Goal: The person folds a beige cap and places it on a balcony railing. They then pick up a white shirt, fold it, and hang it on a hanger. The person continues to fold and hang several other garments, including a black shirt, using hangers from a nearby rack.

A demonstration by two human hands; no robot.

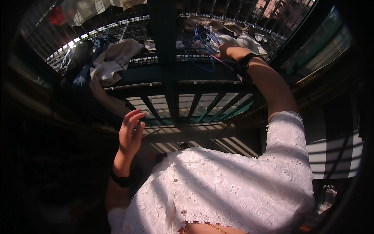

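Note:
My right hand (227, 51) reaches through the dark green window frame (166, 70) and curls around a bundle of thin blue and pink clothes hangers (201, 39). Its fingertips are partly hidden. Just beyond it, pale bras with moulded cups (247, 42) lie on the mesh floor of the window cage. My left hand (133, 128) is raised inside the window with nothing in it, its fingers bent and apart. Close to it hangs the lower end of a beige garment (117, 60), draped over the sill beside a dark blue garment (83, 79).
Metal mesh (137, 29) encloses the ledge outside. Upright bars (192, 108) stand below the sill. A pale cloth (84, 11) hangs at the upper left, near a red thing (57, 15). A black-and-white striped surface (333, 146) is at my right.

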